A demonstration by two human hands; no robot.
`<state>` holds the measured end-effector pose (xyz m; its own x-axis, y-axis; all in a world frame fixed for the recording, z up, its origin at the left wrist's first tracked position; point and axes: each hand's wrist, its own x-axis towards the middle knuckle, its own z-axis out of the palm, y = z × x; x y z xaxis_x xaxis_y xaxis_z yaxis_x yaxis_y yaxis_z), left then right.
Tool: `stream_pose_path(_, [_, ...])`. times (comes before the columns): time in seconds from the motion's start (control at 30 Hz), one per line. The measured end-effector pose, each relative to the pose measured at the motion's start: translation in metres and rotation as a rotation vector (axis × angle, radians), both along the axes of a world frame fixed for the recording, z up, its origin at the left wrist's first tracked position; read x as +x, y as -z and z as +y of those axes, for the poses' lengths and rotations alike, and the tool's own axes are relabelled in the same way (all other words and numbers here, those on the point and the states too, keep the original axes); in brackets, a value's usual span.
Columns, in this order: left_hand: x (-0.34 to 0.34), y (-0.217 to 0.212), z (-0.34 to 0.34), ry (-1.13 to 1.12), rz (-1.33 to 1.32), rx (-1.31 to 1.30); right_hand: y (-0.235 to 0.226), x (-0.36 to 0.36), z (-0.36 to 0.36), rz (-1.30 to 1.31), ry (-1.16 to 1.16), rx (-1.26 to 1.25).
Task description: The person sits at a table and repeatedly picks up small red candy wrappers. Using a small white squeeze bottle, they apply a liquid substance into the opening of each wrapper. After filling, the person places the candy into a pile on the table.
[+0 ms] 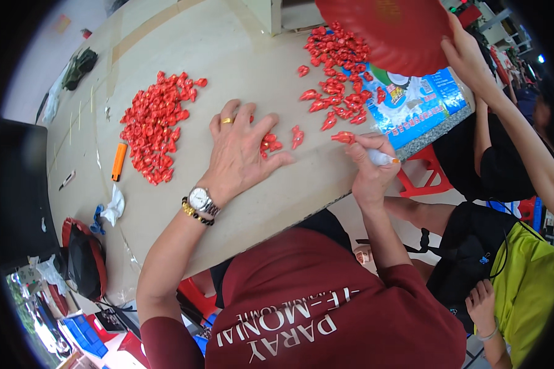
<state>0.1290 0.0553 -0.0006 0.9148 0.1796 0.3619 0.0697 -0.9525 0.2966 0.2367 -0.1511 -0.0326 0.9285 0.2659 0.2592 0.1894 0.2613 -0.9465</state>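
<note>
the single head view looks steeply down from above the person's head onto a beige table (240, 67), close enough that the person's own dark red shirt (326, 307) fills the lower middle. the forearms come up from the lower edge, the left hand (243, 150) near centre, the right hand (369, 169) just right of it at the table's edge. the view faces forward across the table, whose far end lies toward the top. fisheye bending curves the table's edges and leaves a black rim around the frame. floor shows at both sides.
</note>
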Motion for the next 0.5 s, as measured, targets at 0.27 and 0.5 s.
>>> stream_pose_path(0.27, [0.001, 0.0, 0.001, 0.073, 0.009, 0.0, 0.009, 0.002, -0.007, -0.063, 0.067, -0.103])
stream_pose_path(0.5, [0.004, -0.008, 0.001, 0.013, 0.018, 0.104, 0.003, 0.004, -0.008, -0.03, -0.014, -0.077])
